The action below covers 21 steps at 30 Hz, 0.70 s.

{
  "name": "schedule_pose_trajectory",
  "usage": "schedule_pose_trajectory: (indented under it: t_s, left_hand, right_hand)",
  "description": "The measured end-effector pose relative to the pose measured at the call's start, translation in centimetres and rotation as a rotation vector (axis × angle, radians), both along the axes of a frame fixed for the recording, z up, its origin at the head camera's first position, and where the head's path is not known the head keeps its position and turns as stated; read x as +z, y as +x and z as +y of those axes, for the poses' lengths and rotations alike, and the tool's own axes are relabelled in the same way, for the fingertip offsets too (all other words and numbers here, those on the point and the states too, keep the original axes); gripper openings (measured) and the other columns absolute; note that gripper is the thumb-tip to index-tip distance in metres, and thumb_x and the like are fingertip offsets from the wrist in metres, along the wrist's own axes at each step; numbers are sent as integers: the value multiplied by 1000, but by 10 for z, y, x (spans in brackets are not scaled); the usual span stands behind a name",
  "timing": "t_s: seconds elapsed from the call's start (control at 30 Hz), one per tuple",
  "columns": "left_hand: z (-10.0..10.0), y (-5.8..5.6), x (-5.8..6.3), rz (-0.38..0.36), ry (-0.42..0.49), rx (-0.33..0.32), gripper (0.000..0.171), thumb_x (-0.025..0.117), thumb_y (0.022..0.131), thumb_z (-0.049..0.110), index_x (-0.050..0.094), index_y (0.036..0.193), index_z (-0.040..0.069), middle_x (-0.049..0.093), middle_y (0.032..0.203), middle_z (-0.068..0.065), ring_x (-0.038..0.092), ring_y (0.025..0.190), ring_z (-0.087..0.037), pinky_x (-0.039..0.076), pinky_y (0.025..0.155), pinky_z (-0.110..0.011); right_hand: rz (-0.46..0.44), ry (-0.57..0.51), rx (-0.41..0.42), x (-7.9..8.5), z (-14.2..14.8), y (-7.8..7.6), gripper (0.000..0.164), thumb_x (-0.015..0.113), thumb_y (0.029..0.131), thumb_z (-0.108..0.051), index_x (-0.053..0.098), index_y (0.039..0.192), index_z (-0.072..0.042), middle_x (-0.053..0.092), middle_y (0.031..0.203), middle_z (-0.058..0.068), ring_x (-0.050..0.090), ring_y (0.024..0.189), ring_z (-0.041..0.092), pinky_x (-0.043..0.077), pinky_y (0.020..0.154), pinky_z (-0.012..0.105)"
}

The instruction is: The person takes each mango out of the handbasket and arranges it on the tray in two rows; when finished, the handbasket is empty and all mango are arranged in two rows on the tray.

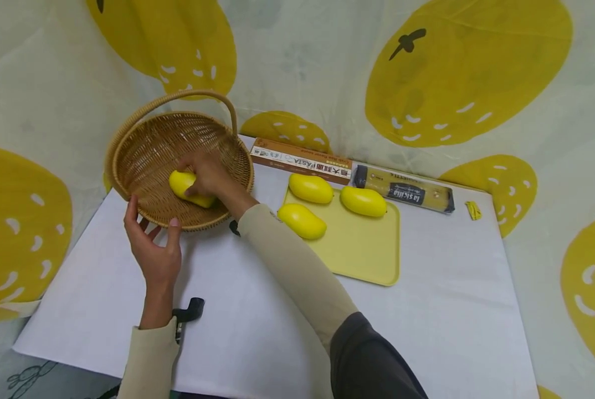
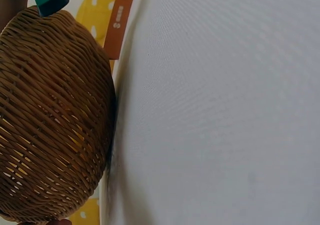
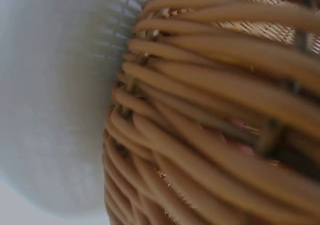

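Note:
A wicker basket [image 1: 148, 133] with a tall handle stands at the left of the white table, tilted so its inside shows. My left hand [image 1: 158, 252] holds its near rim, thumb and fingers spread along the edge. Inside the basket my right hand [image 1: 209, 176] grips a yellow mango [image 1: 178, 182], covering part of it. The left wrist view has the woven outer side of the basket [image 2: 55, 105]; the right wrist view shows its weave [image 3: 200, 95] close up, with the right hand mostly hidden.
Right of the basket, a yellow tray [image 1: 364, 252] bears three more mangoes [image 1: 309, 188]. Behind it lie a brown pasta box [image 1: 302, 160] and a spaghetti packet [image 1: 404, 188]. A small crumpled yellow piece [image 1: 473, 210] sits far right. A fruit-print curtain [image 1: 297, 66] hangs behind the table.

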State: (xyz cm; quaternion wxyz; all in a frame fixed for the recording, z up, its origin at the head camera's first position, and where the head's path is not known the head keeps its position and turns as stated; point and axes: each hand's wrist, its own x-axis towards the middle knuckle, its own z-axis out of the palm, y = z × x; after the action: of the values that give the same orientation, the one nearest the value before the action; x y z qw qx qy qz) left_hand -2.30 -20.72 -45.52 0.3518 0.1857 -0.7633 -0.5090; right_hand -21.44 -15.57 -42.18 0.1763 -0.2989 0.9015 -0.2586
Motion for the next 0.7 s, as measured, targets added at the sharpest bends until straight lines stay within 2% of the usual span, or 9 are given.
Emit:
schedule_pose_trajectory:
  t_s: [0.23, 0.43, 0.7]
  left_hand:
    - [2, 1, 1, 3, -5, 1, 75, 68, 97, 11, 35, 164, 14, 37, 170, -9, 50, 143, -40, 43, 104, -24]
    - [3, 2, -1, -1, -6, -3, 75, 68, 96, 11, 35, 164, 13, 37, 170, -13, 50, 143, -41, 43, 104, -24]
    - [2, 2, 1, 6, 1, 0, 77, 69, 95, 12, 35, 164, 12, 37, 169, -13, 51, 140, -41, 44, 103, -22]
  right_hand:
    - [-63, 31, 33, 1, 5, 3, 72, 90, 85, -18, 57, 148, -32, 53, 158, -11, 52, 133, 10, 40, 114, 26]
    - [-93, 56, 64, 5, 10, 8, 66, 90, 86, -21, 57, 142, -35, 62, 144, -8, 54, 121, 10, 45, 104, 28]
    - [-96, -42, 98, 21, 17, 18, 70, 89, 87, -18, 58, 147, -35, 60, 147, -8, 55, 128, 10, 45, 106, 28]
